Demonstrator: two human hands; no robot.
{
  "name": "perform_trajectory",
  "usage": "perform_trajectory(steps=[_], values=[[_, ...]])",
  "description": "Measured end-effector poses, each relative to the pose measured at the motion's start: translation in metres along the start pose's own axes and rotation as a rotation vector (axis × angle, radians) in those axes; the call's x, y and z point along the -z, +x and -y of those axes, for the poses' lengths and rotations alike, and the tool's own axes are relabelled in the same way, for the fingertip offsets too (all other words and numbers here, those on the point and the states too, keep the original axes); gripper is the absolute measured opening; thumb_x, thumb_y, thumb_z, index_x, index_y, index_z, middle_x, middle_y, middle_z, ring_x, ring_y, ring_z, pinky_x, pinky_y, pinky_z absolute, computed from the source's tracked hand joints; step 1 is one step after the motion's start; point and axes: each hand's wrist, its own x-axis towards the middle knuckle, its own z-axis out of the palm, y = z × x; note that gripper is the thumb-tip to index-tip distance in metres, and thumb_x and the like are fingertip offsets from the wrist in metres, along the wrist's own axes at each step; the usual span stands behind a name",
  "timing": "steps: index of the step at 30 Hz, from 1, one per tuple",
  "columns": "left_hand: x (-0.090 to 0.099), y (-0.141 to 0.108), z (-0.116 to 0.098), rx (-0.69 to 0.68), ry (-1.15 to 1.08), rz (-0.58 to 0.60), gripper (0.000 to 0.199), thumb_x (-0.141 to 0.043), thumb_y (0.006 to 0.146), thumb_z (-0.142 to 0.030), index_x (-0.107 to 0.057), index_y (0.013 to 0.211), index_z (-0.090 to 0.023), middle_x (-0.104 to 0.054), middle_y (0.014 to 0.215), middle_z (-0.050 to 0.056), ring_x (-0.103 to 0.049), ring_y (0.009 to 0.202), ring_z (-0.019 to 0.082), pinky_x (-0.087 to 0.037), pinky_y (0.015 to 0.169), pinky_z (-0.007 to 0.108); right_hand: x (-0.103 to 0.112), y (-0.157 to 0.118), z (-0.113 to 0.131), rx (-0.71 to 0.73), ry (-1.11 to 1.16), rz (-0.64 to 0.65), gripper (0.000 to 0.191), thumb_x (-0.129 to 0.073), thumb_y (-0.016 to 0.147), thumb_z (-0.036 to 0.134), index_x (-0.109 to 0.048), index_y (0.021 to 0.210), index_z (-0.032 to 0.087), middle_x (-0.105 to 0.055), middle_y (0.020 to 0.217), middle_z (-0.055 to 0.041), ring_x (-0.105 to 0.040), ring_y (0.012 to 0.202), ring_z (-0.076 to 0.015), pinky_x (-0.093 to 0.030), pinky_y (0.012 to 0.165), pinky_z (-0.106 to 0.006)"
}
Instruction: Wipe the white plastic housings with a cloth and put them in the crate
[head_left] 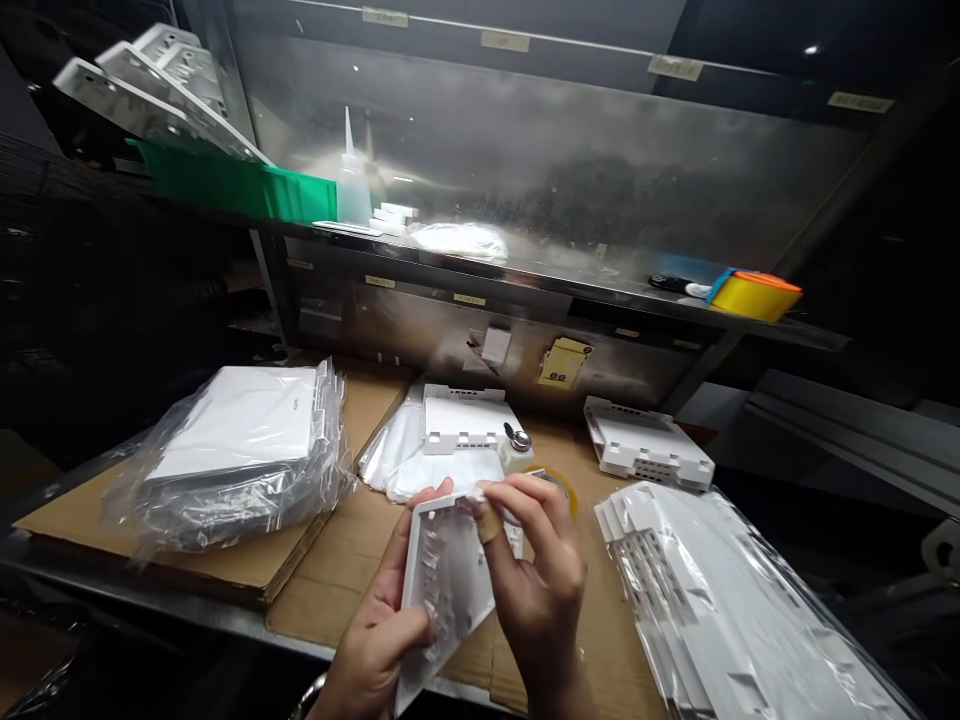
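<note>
My left hand (379, 625) grips a white plastic cover (454, 585) along its left edge, thumb on the inner face. The cover is tilted up, its ribbed inside toward me. My right hand (541, 570) is closed in a pinch at the cover's upper edge, with a tan wrap (489, 522) on the thumb. A small white bit shows at the fingertips, too small to name. Just beyond my hands, clear plastic bags (420, 470) lie under a white slotted housing (466, 420). A roll of tape (562, 488) is partly hidden behind my right hand.
Bagged white panels (240, 420) are piled on cardboard (300, 555) at left. More wrapped white housings (720, 590) lie at right, below another housing (649, 445). The shelf above carries a green bin (240, 185), a nozzle bottle (352, 190) and a yellow roll (754, 297).
</note>
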Motion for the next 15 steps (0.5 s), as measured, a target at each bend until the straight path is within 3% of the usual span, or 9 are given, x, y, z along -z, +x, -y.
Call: perform_trajectory(steps=[4, 8, 10, 12, 13, 15], values=[[0.002, 0.001, 0.004, -0.009, 0.0, 0.033, 0.086, -0.068, 0.068, -0.002, -0.059, 0.14, -0.047, -0.054, 0.156, -0.01, -0.043, 0.147, 0.028, -0.04, 0.118, 0.034, 0.001, -0.002, 0.001, 0.022, 0.002, -0.001, 0.028, -0.067, 0.093, 0.006, -0.07, 0.115, 0.022, -0.064, 0.106, -0.0051, -0.064, 0.102, -0.0172, -0.054, 0.09, -0.03], [0.003, 0.001, 0.0, 0.059, -0.023, -0.084, 0.101, -0.063, 0.062, 0.002, -0.048, 0.148, -0.05, -0.055, 0.155, -0.009, -0.051, 0.141, 0.028, -0.047, 0.11, 0.033, 0.002, 0.001, -0.018, 0.029, -0.076, -0.008, 0.023, -0.068, 0.094, 0.011, -0.071, 0.113, 0.022, -0.067, 0.105, -0.0053, -0.066, 0.099, -0.0176, -0.055, 0.088, -0.032], [0.005, -0.001, -0.007, 0.091, -0.028, -0.135, 0.11, -0.062, 0.06, 0.003, -0.038, 0.153, -0.05, -0.058, 0.152, -0.007, -0.056, 0.136, 0.028, -0.051, 0.106, 0.033, 0.009, 0.001, -0.047, -0.055, -0.152, -0.036, 0.018, -0.066, 0.096, 0.02, -0.072, 0.113, 0.022, -0.069, 0.106, -0.0062, -0.068, 0.099, -0.0187, -0.056, 0.087, -0.032], [0.01, -0.003, -0.016, 0.084, -0.035, -0.16, 0.114, -0.061, 0.058, 0.003, -0.033, 0.156, -0.049, -0.059, 0.151, -0.007, -0.057, 0.134, 0.027, -0.052, 0.106, 0.034, 0.019, -0.001, -0.085, -0.268, -0.284, -0.016, 0.022, -0.062, 0.098, 0.034, -0.072, 0.113, 0.022, -0.071, 0.111, -0.0074, -0.068, 0.103, -0.0212, -0.055, 0.089, -0.034], [0.013, -0.004, -0.021, 0.067, -0.043, -0.165, 0.116, -0.061, 0.056, 0.003, -0.033, 0.156, -0.049, -0.059, 0.15, -0.007, -0.058, 0.134, 0.027, -0.051, 0.107, 0.034, 0.024, -0.003, -0.106, -0.417, -0.389, 0.034, 0.026, -0.059, 0.098, 0.04, -0.072, 0.114, 0.024, -0.071, 0.116, -0.0068, -0.067, 0.107, -0.0223, -0.054, 0.091, -0.035], [0.02, -0.005, -0.029, 0.033, -0.068, -0.169, 0.119, -0.06, 0.055, 0.004, -0.029, 0.157, -0.049, -0.06, 0.15, -0.006, -0.058, 0.134, 0.028, -0.051, 0.109, 0.038, 0.032, -0.009, -0.145, -0.572, -0.459, 0.124, 0.025, -0.062, 0.092, 0.039, -0.074, 0.106, 0.022, -0.073, 0.111, -0.0095, -0.068, 0.103, -0.0286, -0.052, 0.088, -0.04]])
